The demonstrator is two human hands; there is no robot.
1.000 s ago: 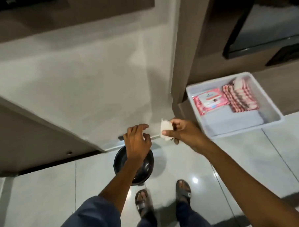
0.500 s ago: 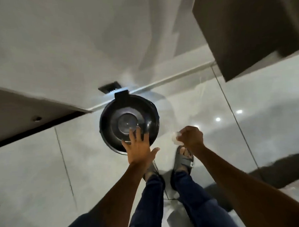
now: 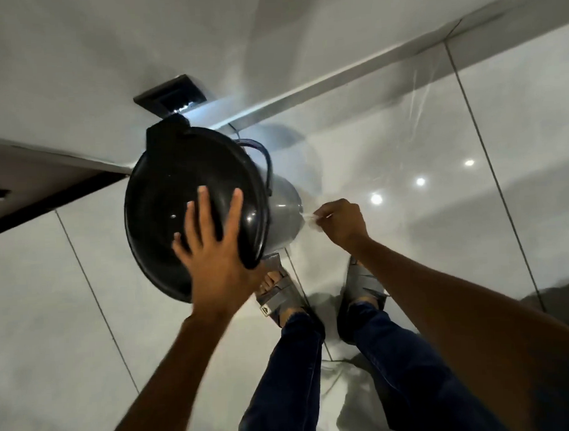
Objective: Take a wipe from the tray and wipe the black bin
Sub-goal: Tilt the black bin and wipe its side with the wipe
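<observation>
The black bin [image 3: 178, 200] stands on the glossy floor, seen from above, with a round black lid and a grey side wall [image 3: 286, 215] showing at its right. My left hand [image 3: 213, 251] lies flat on the near part of the lid, fingers spread. My right hand [image 3: 342, 222] is closed around a white wipe [image 3: 311, 218], which sticks out toward the bin's grey side. Whether the wipe touches the bin is unclear. The tray is out of view.
A white wall with a dark vent [image 3: 170, 95] rises right behind the bin. A dark strip [image 3: 31, 200] runs at the left. My two sandalled feet [image 3: 280, 293] stand just in front of the bin on the tiled floor.
I have leaned closer to the bin, so it looks larger. My left hand has moved onto the lid. My right hand has carried the wipe up to the bin's right side.
</observation>
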